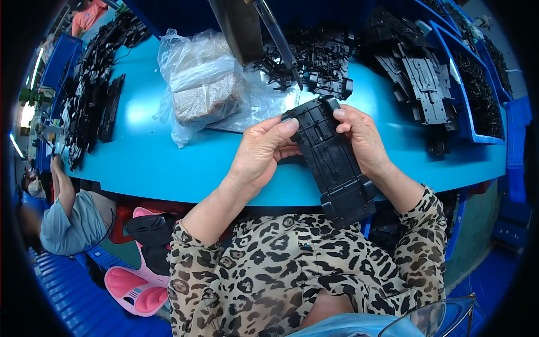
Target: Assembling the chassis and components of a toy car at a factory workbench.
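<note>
Between my two hands I hold a long black plastic chassis plate (332,160), tilted, its far end over the table and its near end close to my chest. My left hand (268,143) grips its far left edge, thumb on top and fingers underneath. On the far right edge, my right hand (357,130) pinches it with thumb and curled fingers. Just beyond the plate's far end, the thin metal tip of an upright tool (289,63) points down. A pile of black plastic parts (325,70) lies behind it.
A plastic-wrapped block (205,84) stands left of centre on the blue table (151,168). Black parts are heaped at the left (90,84), and stacked chassis plates (424,84) lie right. A blue bin (469,112) holds small black pieces. Another person (76,219) sits at left.
</note>
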